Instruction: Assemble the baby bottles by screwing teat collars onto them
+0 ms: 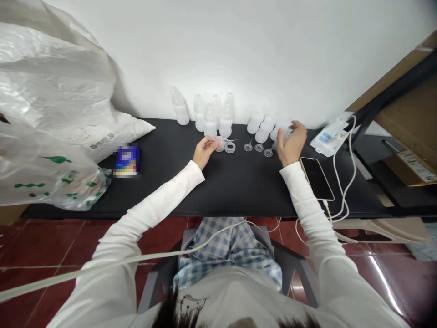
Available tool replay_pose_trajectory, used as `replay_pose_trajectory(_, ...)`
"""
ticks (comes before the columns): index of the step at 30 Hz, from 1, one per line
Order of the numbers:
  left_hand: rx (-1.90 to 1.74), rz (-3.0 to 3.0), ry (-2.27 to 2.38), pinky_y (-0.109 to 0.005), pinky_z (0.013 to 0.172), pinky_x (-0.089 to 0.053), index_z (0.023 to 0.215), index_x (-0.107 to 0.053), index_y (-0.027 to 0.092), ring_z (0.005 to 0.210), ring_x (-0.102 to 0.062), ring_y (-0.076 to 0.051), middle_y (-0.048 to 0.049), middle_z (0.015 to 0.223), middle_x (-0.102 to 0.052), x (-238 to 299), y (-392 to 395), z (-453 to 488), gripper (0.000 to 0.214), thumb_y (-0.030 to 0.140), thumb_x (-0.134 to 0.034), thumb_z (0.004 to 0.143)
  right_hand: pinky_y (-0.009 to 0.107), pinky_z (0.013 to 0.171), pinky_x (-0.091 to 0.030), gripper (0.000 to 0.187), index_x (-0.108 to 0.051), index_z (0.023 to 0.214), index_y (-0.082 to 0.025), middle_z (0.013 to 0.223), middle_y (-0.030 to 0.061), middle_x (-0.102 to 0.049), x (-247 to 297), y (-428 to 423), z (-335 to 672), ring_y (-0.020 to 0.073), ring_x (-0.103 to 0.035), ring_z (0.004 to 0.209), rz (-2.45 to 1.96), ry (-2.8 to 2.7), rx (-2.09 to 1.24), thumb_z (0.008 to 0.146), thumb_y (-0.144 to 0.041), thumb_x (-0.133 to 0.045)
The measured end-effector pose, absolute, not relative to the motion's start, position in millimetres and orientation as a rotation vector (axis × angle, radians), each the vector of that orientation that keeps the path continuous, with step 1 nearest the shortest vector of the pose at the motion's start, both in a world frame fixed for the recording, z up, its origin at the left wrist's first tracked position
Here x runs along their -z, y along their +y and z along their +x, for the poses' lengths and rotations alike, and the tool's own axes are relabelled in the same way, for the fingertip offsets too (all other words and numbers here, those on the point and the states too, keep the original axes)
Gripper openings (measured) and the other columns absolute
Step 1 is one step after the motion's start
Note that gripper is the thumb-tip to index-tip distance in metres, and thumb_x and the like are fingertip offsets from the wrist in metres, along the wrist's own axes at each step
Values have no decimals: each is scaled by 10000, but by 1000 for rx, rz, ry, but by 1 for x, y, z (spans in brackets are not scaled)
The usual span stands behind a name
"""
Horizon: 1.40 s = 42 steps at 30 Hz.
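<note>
My left hand (205, 151) is closed in a pinch at a small clear plastic piece (219, 145), partly hidden by the fingertips. Right beside it lies a translucent ring (230, 147) with a thin stem near it. Behind that hand stand several milky bottles with clear domed caps (210, 119). My right hand (292, 143) is farther right, thumb and fingers apart around the side of a white uncapped bottle (278, 129); a firm grip on it is not visible. Several clear discs with thin stems (258, 147) lie between the hands, in front of other uncapped bottles (264, 129).
A large plastic bag (54, 105) and a blue box (127, 160) occupy the left of the black table (235, 191). At right are a phone (317, 178) on a cable, a white-and-blue packet (329, 136) and a dark shelf frame (392, 95). A white cord (153, 256) crosses the lap.
</note>
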<state>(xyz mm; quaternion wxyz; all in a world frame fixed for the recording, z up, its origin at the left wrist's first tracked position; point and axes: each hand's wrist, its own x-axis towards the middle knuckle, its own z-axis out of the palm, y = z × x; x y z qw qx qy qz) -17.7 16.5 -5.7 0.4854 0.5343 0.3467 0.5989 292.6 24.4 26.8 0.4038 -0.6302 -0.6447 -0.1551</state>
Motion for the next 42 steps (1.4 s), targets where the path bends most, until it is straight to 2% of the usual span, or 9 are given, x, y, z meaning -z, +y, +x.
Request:
replay_pose_trajectory(3,-1445,1394,805,-291,803,-560,820,-665,197,821,-669,-141,-19,844,-685,5,12,-11,411,577,-794,734,470,927,-468,432,-569,1198,-180,1022,125,-624,-29,12,245,266,-594,991,-1306,-1949,185,1009,-501,-349)
replay_pose_trajectory(10,-1408,1432,775,-428,997,-544,798,-612,216,1157,-656,-229,-89,1208,-683,1,0,-1,440,627,-761,742,375,765,-544,467,-533,1125,-210,959,77,-658,-12,0,173,192,-614,779,-985,-2017,-469,951,-635,-452)
replay_pose_trajectory(13,-1356,1379,757,-459,971,-559,786,-568,214,1128,-676,-247,-98,1182,-704,-1,-2,0,498,671,-753,719,352,745,-571,478,-509,1061,-241,956,51,-665,-11,-1,175,180,-646,795,-945,-1889,-705,898,-690,-512)
replay_pose_trajectory(16,-1330,1326,770,-410,901,-583,828,-553,222,993,-712,-216,-74,1049,-722,1,0,0,544,681,-792,658,353,735,-580,454,-504,1005,-250,908,34,-668,-14,-3,179,182,-659,793,-934,-1835,-785,879,-683,-546)
replay_pose_trajectory(22,-1279,1367,752,-301,748,-572,1052,-620,240,773,-694,-153,-41,938,-711,2,-1,0,596,639,-819,657,308,653,-521,284,-538,895,-250,800,3,-627,-15,-4,180,145,-560,664,-1026,-1913,-566,916,-533,-539)
replay_pose_trajectory(26,-1224,1388,814,-298,567,-509,939,-690,189,561,-591,-137,-41,761,-664,-1,-1,-1,553,715,-671,771,317,738,-518,144,-584,940,-239,827,31,-634,-16,-4,183,167,-582,743,-924,-2222,-342,950,-336,-478)
replay_pose_trajectory(30,-1366,1338,958,-273,482,-424,823,-673,179,494,-510,-119,-24,652,-600,1,9,-15,535,707,-587,839,346,815,-510,195,-619,1039,-230,869,69,-647,-20,0,203,210,-601,848,-986,-2435,-55,956,-229,-442)
replay_pose_trajectory(37,-1632,1343,1141,-222,668,-503,901,-487,233,769,-642,-109,8,896,-600,19,26,-74,510,494,-842,644,383,799,-456,267,-613,1140,-158,955,127,-650,-21,-1,259,270,-574,904,-1254,-2502,281,924,-213,-466)
replay_pose_trajectory(42,-1524,1501,1436,-281,746,-509,905,-509,228,832,-618,-140,-20,979,-562,34,27,-104,405,289,-808,638,409,777,-376,278,-654,1105,-146,1004,160,-626,-16,-9,270,300,-512,921,-1403,-2585,433,894,-196,-480)
